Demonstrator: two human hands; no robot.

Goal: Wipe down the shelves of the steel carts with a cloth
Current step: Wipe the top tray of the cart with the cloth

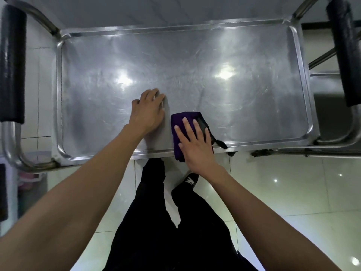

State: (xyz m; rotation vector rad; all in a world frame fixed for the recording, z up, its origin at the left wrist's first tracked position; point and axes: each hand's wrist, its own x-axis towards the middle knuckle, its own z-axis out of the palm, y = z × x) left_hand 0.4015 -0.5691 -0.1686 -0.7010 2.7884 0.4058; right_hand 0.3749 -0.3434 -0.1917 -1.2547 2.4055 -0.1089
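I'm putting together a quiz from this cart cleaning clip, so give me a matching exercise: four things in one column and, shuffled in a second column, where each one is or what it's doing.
Things:
1. left hand
2. right hand
3. purple cloth
4. black foam grip

Places or states:
A. wrapped round the cart's handle bar at the far left
B. flat on top of the cloth, fingers spread
C. resting bare on the steel shelf, left of the cloth
D. folded at the shelf's near edge, partly overhanging it

Pairs: 1-C, 2-B, 3-D, 4-A
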